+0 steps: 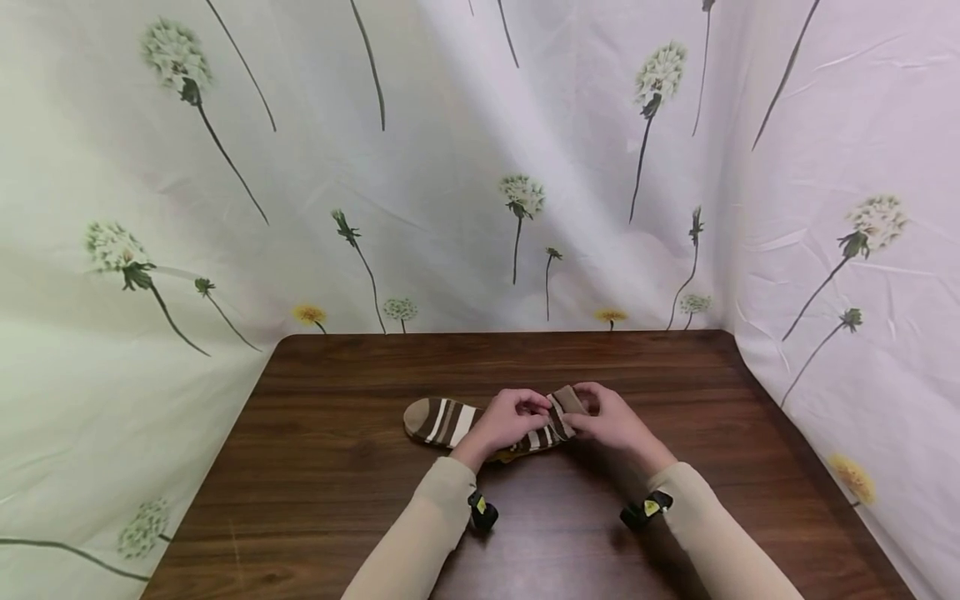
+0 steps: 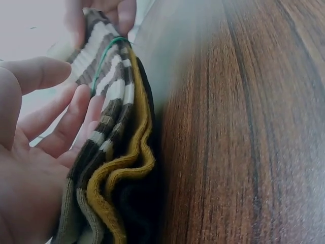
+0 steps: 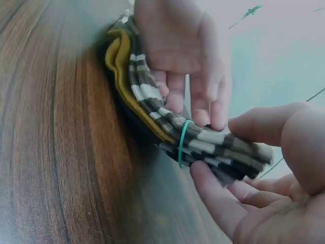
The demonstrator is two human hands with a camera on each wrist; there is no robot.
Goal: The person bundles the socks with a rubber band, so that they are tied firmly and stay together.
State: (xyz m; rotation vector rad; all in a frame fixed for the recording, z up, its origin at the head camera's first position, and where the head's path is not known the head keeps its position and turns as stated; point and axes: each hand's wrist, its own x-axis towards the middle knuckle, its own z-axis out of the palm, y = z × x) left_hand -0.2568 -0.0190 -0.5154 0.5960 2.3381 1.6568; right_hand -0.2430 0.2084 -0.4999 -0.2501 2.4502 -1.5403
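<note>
A bundle of striped socks (image 1: 442, 421) in brown, white and tan lies across the table, toes to the left. Mustard-yellow layers (image 3: 119, 61) and a black layer show along its edge in the wrist views. A thin green rubber band (image 3: 182, 145) circles the bundle near the cuffs. With thumb and fingers, my right hand (image 1: 611, 421) pinches the cuff end, raised off the table. My left hand (image 1: 510, 421) is over the middle of the bundle, its fingertips against the socks close to the band. Its thumb stands apart from those fingers in the left wrist view.
The dark wood-grain table (image 1: 322, 500) has rounded far corners. White cloth printed with dandelions (image 1: 450, 167) hangs behind it and along both sides. Each wrist carries a small black camera (image 1: 483, 512) on a strap.
</note>
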